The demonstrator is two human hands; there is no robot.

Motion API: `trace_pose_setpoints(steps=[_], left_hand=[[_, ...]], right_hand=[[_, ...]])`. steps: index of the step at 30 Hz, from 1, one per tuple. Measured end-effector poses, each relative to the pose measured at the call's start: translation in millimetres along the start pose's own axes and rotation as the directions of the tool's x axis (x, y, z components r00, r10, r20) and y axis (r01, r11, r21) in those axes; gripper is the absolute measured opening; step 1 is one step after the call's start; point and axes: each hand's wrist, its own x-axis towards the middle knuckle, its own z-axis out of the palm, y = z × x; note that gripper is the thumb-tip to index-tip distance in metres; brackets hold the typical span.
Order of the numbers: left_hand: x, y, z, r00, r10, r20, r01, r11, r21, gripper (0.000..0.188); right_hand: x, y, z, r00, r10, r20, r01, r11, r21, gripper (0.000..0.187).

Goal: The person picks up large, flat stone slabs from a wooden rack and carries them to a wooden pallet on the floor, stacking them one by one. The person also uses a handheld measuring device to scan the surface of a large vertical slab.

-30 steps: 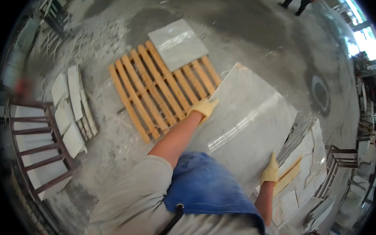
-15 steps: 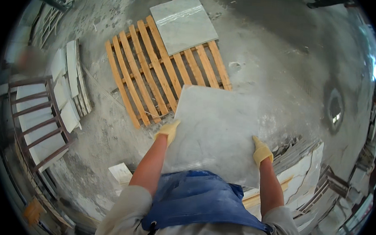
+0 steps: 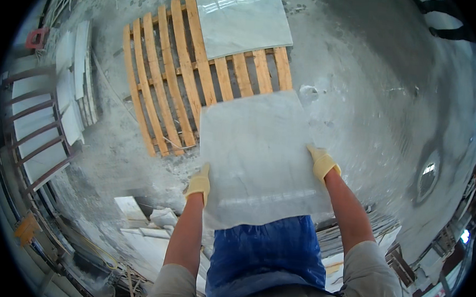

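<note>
A square, pale grey stone slab (image 3: 262,155) with a marble-like surface is held in front of my blue apron. My left hand (image 3: 198,185), in a cream glove, grips its left edge, and my right hand (image 3: 322,162), gloved alike, grips the right edge. Both thumbs point forward along the sides; the fingers under the slab are hidden. The slab's far edge overlaps the near part of a wooden pallet (image 3: 190,80) in the view. On the pallet's far right portion lies another glossy, pale slab (image 3: 245,26).
Stone offcuts (image 3: 149,219) lie near my left side, and a stack of thin slabs (image 3: 375,225) stands at my right. Farther left are a brown metal rack (image 3: 43,128) and leaning pale slabs (image 3: 74,78). A wet patch (image 3: 428,176) marks the concrete floor at right.
The held slab has turned, its left side now farther back, and it appears nearer the slab on the pallet. My left hand sits lower in view, my right hand higher. Both still grip it.
</note>
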Motion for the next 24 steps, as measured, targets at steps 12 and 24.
trace_pose_setpoints(steps=[12, 24], left_hand=[[226, 45, 34, 0.954, -0.196, -0.226, 0.042, 0.835, -0.549, 0.084], [281, 55, 74, 0.933, -0.295, -0.207, 0.069, 0.710, -0.701, 0.078]], right_hand=[[183, 35, 15, 0.951, -0.026, -0.308, -0.036, 0.981, -0.191, 0.059], [244, 27, 17, 0.916, 0.392, -0.087, -0.252, 0.728, 0.637, 0.069]])
